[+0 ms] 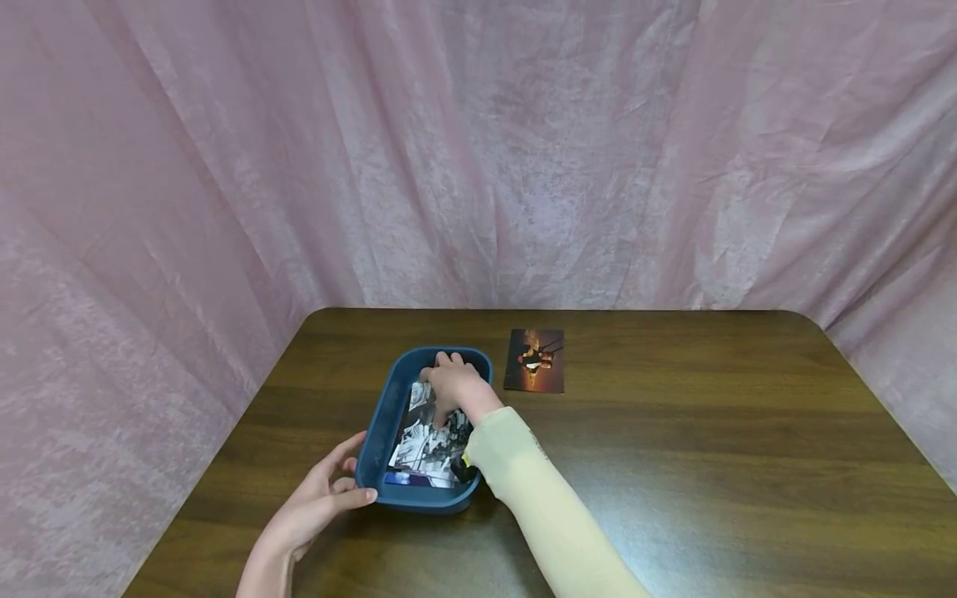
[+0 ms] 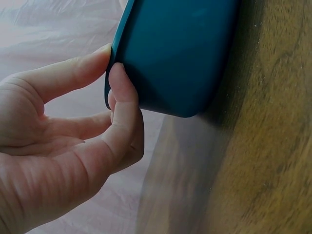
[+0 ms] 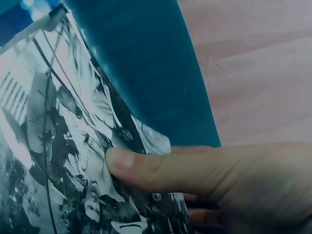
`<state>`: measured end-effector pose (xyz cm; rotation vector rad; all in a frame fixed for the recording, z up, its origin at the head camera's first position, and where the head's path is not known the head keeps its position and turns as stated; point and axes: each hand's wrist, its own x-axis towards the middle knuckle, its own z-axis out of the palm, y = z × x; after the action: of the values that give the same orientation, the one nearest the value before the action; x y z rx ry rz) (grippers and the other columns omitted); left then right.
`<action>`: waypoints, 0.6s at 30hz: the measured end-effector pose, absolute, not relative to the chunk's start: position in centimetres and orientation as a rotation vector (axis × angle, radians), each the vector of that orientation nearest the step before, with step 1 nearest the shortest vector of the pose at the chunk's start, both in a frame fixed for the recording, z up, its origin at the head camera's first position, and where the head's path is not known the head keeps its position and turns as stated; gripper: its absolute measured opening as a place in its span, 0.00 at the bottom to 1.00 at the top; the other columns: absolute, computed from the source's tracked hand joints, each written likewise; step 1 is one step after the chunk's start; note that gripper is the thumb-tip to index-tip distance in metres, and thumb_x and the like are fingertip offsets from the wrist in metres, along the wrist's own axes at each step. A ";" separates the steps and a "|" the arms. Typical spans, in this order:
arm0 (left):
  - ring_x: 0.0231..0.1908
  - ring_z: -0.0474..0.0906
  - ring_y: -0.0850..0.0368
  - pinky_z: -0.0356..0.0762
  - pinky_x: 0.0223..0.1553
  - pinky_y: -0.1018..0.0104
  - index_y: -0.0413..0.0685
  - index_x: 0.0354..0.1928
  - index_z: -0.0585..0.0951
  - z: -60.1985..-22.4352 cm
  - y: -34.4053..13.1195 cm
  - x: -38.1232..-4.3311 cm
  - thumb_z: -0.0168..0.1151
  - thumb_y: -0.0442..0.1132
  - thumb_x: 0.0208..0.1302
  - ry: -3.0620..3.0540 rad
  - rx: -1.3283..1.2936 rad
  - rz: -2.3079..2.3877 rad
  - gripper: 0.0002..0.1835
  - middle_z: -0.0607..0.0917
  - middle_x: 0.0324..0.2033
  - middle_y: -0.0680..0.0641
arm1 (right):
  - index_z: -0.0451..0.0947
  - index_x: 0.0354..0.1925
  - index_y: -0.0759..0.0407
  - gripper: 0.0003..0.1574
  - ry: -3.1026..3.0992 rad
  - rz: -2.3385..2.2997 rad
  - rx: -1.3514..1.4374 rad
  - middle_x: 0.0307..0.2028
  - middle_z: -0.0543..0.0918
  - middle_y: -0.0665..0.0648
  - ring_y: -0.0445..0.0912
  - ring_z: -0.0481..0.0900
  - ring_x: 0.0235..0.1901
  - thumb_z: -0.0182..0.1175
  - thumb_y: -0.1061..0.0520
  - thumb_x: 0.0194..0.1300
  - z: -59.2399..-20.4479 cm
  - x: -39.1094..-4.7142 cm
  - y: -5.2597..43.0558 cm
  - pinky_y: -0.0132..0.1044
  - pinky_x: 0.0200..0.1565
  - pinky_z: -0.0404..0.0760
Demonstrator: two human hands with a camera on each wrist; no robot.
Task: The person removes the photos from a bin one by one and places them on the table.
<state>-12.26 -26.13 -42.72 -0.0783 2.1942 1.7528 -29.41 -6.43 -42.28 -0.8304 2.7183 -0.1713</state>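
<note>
A dark blue plastic tub (image 1: 422, 497) with rounded corners stands on the left part of the table. My left hand (image 1: 317, 498) pinches its near left corner at the rim, thumb on the rim and fingers against the outer wall, as the left wrist view shows of the tub wall (image 2: 175, 53). Inside the tub, my right hand (image 1: 458, 389) holds a black-and-white photo print (image 3: 73, 126) by its edge. The thumb lies on the picture face and the other fingers are partly hidden behind it. Under its near end shows a blue-purple print (image 1: 419, 479).
A dark orange-brown picture card (image 1: 534, 361) lies flat on the table, just right of the tub's far end. The brown wooden table (image 1: 710, 448) extends to the right. Pink velvet curtain (image 1: 568, 166) hangs behind the table and along its sides.
</note>
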 end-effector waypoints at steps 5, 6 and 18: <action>0.43 0.80 0.52 0.70 0.50 0.60 0.48 0.77 0.50 -42.7 -26.1 -12.3 0.65 0.29 0.59 2.194 -0.071 1.760 0.48 0.64 0.47 0.42 | 0.65 0.70 0.32 0.52 2.723 -0.176 -0.747 0.71 0.69 0.50 0.53 0.67 0.69 0.76 0.40 0.49 -42.2 -29.3 -6.2 0.50 0.62 0.74; 0.43 0.80 0.51 0.70 0.50 0.59 0.48 0.77 0.49 -42.7 -26.0 -12.3 0.66 0.29 0.59 2.195 -0.066 1.763 0.49 0.65 0.47 0.41 | 0.65 0.70 0.32 0.52 2.713 -0.201 -0.739 0.71 0.70 0.49 0.52 0.68 0.69 0.76 0.41 0.49 -42.2 -29.3 -6.2 0.50 0.62 0.75; 0.43 0.79 0.53 0.73 0.48 0.61 0.51 0.77 0.49 -42.8 -25.8 -12.9 0.67 0.28 0.57 2.204 -0.072 1.769 0.51 0.67 0.48 0.39 | 0.73 0.66 0.46 0.36 2.543 -0.443 -0.626 0.71 0.68 0.58 0.45 0.76 0.31 0.56 0.72 0.66 -40.1 -30.1 -5.6 0.31 0.22 0.66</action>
<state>-12.86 -25.83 -42.81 -0.0725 2.2040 1.7690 -30.10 -5.64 -40.12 -0.6258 2.5433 -0.4430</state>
